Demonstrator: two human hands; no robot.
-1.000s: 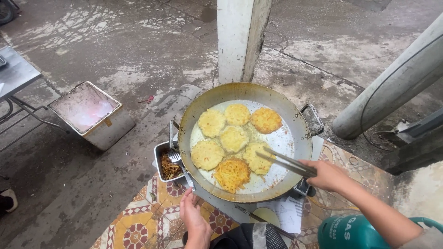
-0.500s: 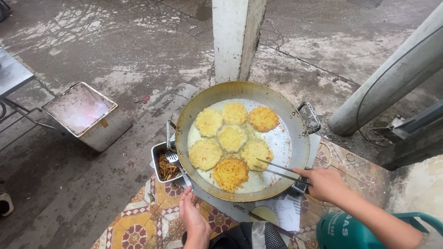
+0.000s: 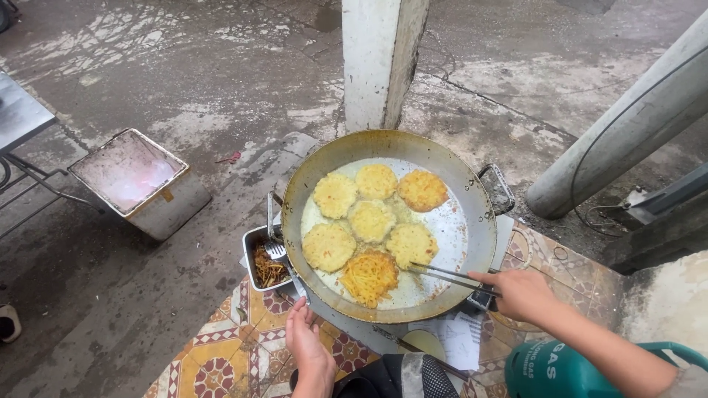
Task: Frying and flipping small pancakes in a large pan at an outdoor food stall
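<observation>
From the head camera, your right hand [image 3: 521, 292] sits at the near right rim of the wide frying pan [image 3: 472, 193], fingers pinched around a pair of metal tongs [image 3: 450, 275] whose tips reach in beside a pale fritter [image 3: 411, 244]. The browner fritter [image 3: 369, 276] lies just near of it in the oil. Your left hand [image 3: 307, 350] rests below the pan's near edge, fingers pressed together, holding nothing. A small metal tray [image 3: 255, 237] touches the pan's left side.
</observation>
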